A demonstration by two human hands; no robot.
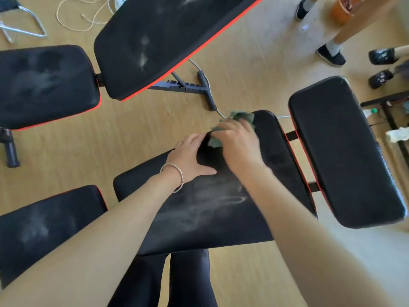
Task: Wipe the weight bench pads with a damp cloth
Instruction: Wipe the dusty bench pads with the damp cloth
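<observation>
The right hand clutches the green cloth at the far corner of the dusty bench pad. The left hand lies flat on its left edge, with wood floor beyond.

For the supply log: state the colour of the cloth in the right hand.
Dull green; the cloth shows best in the head view.

We identify a workout room: several black padded weight benches with red edging stand on a pale wood-grain floor, beside a black foam-grip handle on a grey cord.
</observation>
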